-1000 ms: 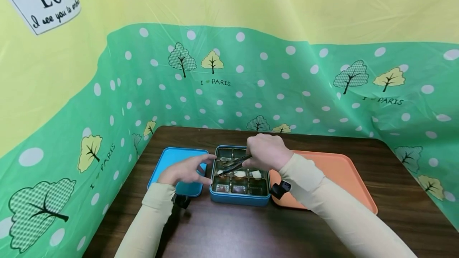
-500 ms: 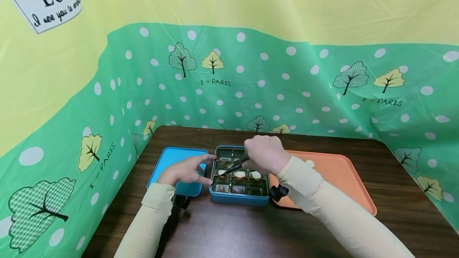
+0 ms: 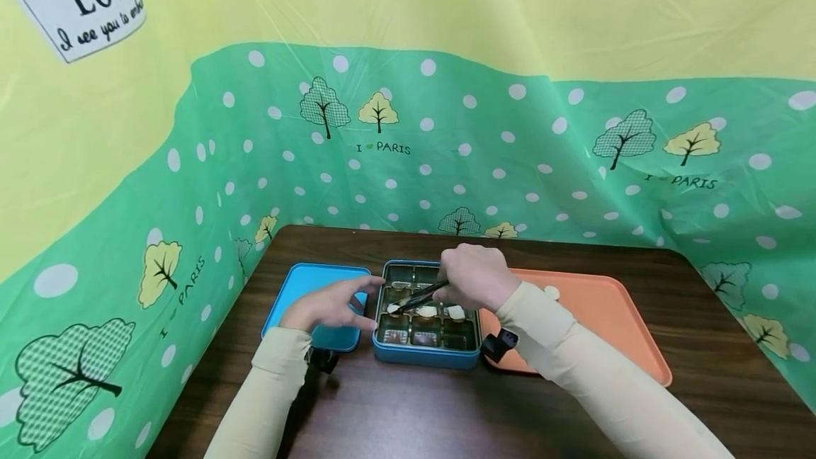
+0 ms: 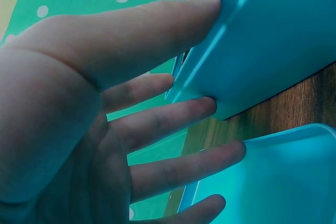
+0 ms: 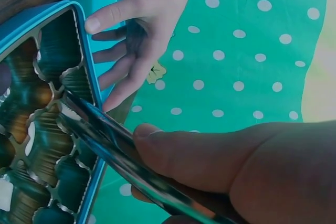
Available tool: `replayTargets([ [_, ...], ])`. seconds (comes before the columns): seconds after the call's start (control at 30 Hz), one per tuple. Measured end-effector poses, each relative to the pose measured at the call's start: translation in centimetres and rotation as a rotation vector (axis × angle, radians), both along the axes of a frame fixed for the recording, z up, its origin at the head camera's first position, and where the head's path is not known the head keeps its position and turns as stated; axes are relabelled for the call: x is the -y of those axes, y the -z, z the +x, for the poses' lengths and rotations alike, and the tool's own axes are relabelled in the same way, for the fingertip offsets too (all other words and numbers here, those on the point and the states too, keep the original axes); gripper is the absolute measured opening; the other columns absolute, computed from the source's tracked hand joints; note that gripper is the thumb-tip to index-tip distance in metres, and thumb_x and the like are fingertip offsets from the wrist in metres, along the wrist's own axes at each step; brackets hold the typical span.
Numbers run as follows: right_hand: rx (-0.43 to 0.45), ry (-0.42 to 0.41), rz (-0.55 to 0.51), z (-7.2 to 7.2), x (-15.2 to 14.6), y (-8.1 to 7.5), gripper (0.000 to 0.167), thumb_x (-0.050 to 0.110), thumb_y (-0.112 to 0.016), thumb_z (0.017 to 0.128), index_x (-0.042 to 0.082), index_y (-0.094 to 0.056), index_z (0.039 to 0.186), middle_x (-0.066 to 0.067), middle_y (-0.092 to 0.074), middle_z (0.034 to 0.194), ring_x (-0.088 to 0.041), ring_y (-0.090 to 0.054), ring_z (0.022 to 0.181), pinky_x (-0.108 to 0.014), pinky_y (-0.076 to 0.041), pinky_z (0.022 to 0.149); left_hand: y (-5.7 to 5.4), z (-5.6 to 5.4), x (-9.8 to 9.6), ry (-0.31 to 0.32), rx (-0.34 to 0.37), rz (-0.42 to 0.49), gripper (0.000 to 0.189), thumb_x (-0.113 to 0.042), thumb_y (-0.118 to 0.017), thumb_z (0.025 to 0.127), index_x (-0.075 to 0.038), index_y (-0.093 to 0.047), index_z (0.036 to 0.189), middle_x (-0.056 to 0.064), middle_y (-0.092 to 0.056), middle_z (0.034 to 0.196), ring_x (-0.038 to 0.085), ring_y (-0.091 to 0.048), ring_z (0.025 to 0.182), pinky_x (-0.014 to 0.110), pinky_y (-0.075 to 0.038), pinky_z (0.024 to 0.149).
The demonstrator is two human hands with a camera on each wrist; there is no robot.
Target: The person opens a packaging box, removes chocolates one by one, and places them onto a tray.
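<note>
My right hand (image 3: 477, 277) holds metal tongs (image 3: 421, 297) slanting down to the left into a blue box (image 3: 427, 356) with a dark insert divided into several compartments. The tongs' tips are at a white piece (image 3: 394, 309) in a left-hand compartment. Two more white pieces, a middle one (image 3: 426, 310) and a right one (image 3: 455, 312), lie in the same row. My left hand (image 3: 328, 303) is beside the box with fingers spread. Its thumb tip is at the box's rim (image 4: 239, 9) in the left wrist view, and other fingertips are along the side.
A flat blue lid (image 3: 306, 282) lies left of the box, partly under my left hand. To the right, an orange tray (image 3: 605, 324) bears a white piece (image 3: 552, 292) beside my right sleeve. A patterned curtain stands behind the brown table (image 3: 408, 409).
My right hand shifts slightly while the tongs' tips stay by the left-hand white piece. The white piece on the tray, hidden a second ago, now shows past my sleeve. The left hand stays still.
</note>
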State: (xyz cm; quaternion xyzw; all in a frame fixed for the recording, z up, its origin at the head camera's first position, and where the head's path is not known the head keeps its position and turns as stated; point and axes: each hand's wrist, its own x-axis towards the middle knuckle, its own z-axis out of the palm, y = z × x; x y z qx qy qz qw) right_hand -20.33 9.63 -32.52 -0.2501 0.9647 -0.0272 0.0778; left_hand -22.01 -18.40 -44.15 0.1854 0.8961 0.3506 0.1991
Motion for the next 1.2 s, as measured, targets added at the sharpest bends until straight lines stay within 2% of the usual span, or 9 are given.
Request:
replayTargets([
  [0.1,0.005,0.007,-0.037,0.1,-0.5,0.2,0.027,0.039,-0.083,0.091,0.029,-0.077,0.067,0.010,-0.063,0.056,-0.012,-0.057,0.054,-0.029,-0.035,0.044,0.0,0.0,-0.1,0.000,-0.002,0.000,0.085,-0.030,-0.086,0.090,-0.021,-0.042,0.161,0.013,-0.053,0.155,0.032,-0.067,0.115,0.054,-0.056,0.097],
  [0.2,0.007,0.022,-0.083,0.2,-1.1,0.4,0.014,0.038,-0.084,0.090,0.025,-0.085,0.085,0.008,-0.075,0.073,-0.009,-0.059,0.056,-0.030,-0.040,0.044,-0.1,0.0,-0.1,-0.006,-0.002,-0.007,0.085,-0.030,-0.087,0.089,-0.021,-0.042,0.161,0.013,-0.053,0.154,0.033,-0.067,0.115,0.056,-0.056,0.098],
  [0.3,0.004,0.038,-0.114,0.4,-1.6,0.7,0.020,0.038,-0.085,0.089,0.024,-0.086,0.103,0.007,-0.081,0.094,-0.007,-0.059,0.056,-0.030,-0.041,0.043,0.0,0.0,-0.1,-0.007,-0.003,-0.008,0.085,-0.031,-0.087,0.090,-0.020,-0.042,0.161,0.014,-0.054,0.154,0.034,-0.068,0.115,0.056,-0.056,0.098],
  [0.33,0.005,0.042,-0.118,0.4,-1.7,0.7,0.022,0.038,-0.085,0.089,0.024,-0.086,0.104,0.006,-0.081,0.099,-0.006,-0.059,0.056,-0.030,-0.039,0.043,0.1,0.1,-0.1,-0.006,-0.004,-0.007,0.085,-0.031,-0.087,0.090,-0.020,-0.042,0.161,0.014,-0.054,0.154,0.034,-0.068,0.115,0.056,-0.056,0.098],
  [0.53,0.001,0.033,-0.136,0.6,-2.5,0.8,0.024,0.041,-0.084,0.089,0.023,-0.086,0.105,0.005,-0.081,0.107,-0.009,-0.057,0.050,-0.027,-0.026,0.042,0.0,0.1,0.0,-0.002,-0.002,0.002,0.085,-0.030,-0.086,0.090,-0.020,-0.042,0.161,0.014,-0.054,0.154,0.034,-0.067,0.115,0.056,-0.056,0.098],
  [0.77,-0.021,0.003,-0.181,0.5,-3.2,0.6,0.022,0.039,-0.085,0.089,0.022,-0.087,0.103,0.004,-0.080,0.109,-0.005,-0.057,0.056,-0.028,-0.033,0.041,0.0,0.0,0.0,-0.002,-0.003,-0.002,0.085,-0.031,-0.086,0.090,-0.020,-0.041,0.161,0.013,-0.053,0.154,0.034,-0.067,0.115,0.056,-0.056,0.098],
  [1.07,-0.035,0.001,-0.218,1.0,-4.1,-0.2,0.023,0.038,-0.084,0.090,0.022,-0.086,0.107,0.002,-0.080,0.113,-0.007,-0.055,0.054,-0.028,-0.028,0.042,0.0,0.1,0.0,-0.001,-0.004,0.004,0.085,-0.030,-0.087,0.089,-0.020,-0.042,0.161,0.014,-0.054,0.153,0.034,-0.067,0.114,0.055,-0.057,0.096],
  [1.2,-0.060,0.005,-0.234,1.2,-4.8,-0.5,0.026,0.039,-0.084,0.089,0.021,-0.086,0.108,0.001,-0.080,0.113,-0.006,-0.059,0.059,-0.028,-0.034,0.042,0.1,0.1,0.0,0.005,-0.005,0.006,0.085,-0.030,-0.086,0.090,-0.019,-0.042,0.161,0.015,-0.054,0.154,0.035,-0.067,0.115,0.055,-0.056,0.097],
])
